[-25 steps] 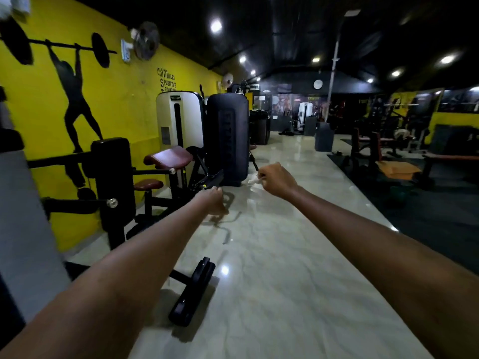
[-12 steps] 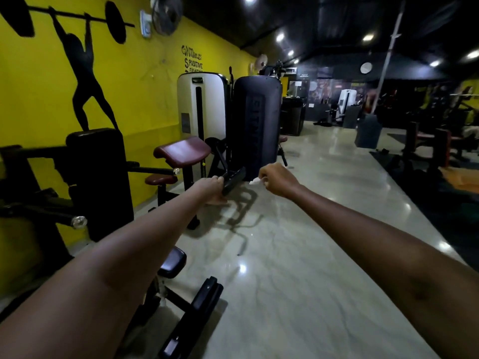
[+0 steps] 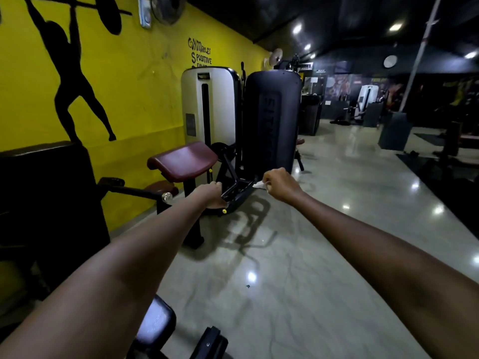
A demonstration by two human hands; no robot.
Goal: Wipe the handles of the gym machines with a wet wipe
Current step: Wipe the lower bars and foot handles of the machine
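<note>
Both arms stretched forward over pale marble floor [image 3: 298, 294]. Left hand [image 3: 210, 194] at the near end of black handle frame [image 3: 237, 191] of a curl-type machine, fingers curled over the frame's edge; grip itself partly hidden behind the knuckles. Right hand [image 3: 281, 185] closed in a fist, pinching a white wet wipe [image 3: 260, 185] between fingers and thumb, the wipe touching the far right end of the handle frame. Only a small crumpled corner of wipe visible; the rest buried in the fist.

Around: maroon arm pad [image 3: 182, 160] just left of the handle frame, small maroon seat [image 3: 162, 187] below it, chrome-capped bar [image 3: 140, 191] reaching in from the left. Behind, white weight-stack shroud [image 3: 210, 104] beside black weight-stack shroud [image 3: 272, 120], lettering on the black one too dark to read fully. Yellow wall [image 3: 134, 94] with black weightlifter silhouette [image 3: 75, 73] and painted text, lower lines cut off by the white shroud. Wall fan [image 3: 168, 7] near the top edge, cropped.

Large black padded machine [image 3: 49, 203] at far left, mostly in shadow, shape unclear. Black pads at bottom edge cut off by frame. Far end of the gym dim: round clock [image 3: 390, 61], ceiling spotlights, more machines, indistinct.
</note>
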